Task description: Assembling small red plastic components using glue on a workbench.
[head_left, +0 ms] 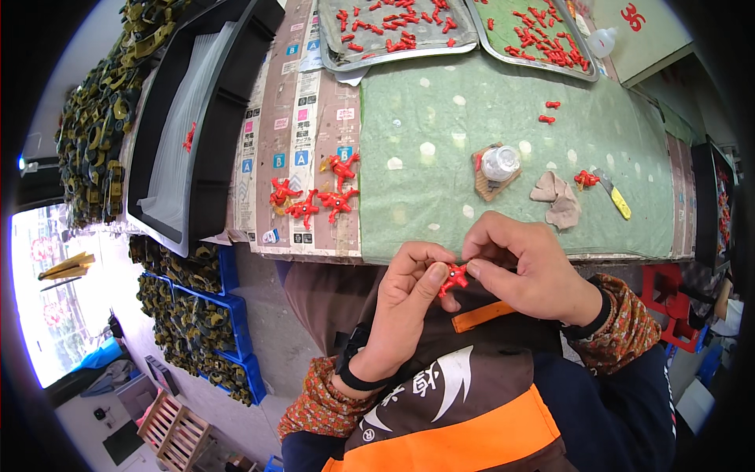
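Just off the table's near edge, above my lap, a small red toy figure [451, 278] is pinched between the thumb and fingers of my left hand [412, 293]. My right hand [515, 266] closes its thumb and fingertips at the figure's upper right side; whether a tiny part sits in that pinch is hidden. Several red figures with yellowish bits [335, 203] lie in a group on the left of the table. Beyond my right hand are a crumpled beige cloth [557, 200], a single red figure [585, 180] and a yellow-handled knife [616, 200].
A small clear bottle [500, 164] stands on a cardboard piece. Two red parts [548, 118] lie on the green cloth [425, 173]. At the back are two metal trays [397, 57] [543, 66] of red parts. A black crate [187, 157] with clear sheeting stands left.
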A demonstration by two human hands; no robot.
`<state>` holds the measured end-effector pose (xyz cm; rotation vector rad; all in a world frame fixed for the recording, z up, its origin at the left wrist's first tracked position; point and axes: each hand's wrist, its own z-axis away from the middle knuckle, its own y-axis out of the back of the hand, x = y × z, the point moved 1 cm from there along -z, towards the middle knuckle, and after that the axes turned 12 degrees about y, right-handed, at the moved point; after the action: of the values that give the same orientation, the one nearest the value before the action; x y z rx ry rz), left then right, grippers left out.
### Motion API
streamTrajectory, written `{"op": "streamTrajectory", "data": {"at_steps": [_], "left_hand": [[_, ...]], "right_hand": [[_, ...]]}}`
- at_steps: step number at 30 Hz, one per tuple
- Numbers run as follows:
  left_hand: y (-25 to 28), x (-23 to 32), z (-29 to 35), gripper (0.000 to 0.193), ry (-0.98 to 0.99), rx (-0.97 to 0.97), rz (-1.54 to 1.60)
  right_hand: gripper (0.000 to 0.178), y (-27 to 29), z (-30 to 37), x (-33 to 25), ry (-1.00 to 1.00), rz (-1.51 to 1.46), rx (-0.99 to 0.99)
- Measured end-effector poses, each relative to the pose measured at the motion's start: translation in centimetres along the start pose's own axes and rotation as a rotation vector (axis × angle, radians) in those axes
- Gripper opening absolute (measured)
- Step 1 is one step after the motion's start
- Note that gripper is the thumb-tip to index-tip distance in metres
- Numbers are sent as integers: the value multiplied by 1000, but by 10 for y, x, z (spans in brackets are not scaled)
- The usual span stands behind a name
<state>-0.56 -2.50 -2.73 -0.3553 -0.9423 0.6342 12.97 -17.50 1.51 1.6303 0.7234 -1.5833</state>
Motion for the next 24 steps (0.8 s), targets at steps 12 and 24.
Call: {"op": "streamTrajectory", "data": {"at_steps": [12, 24], "left_hand": [[-8, 13, 12, 55, 85, -73, -90], [-7, 4, 8, 31, -145, 177, -452]], "right_hand": [[6, 2, -6, 6, -100, -130, 19], [9, 3, -8, 4, -254, -273, -64]]}}
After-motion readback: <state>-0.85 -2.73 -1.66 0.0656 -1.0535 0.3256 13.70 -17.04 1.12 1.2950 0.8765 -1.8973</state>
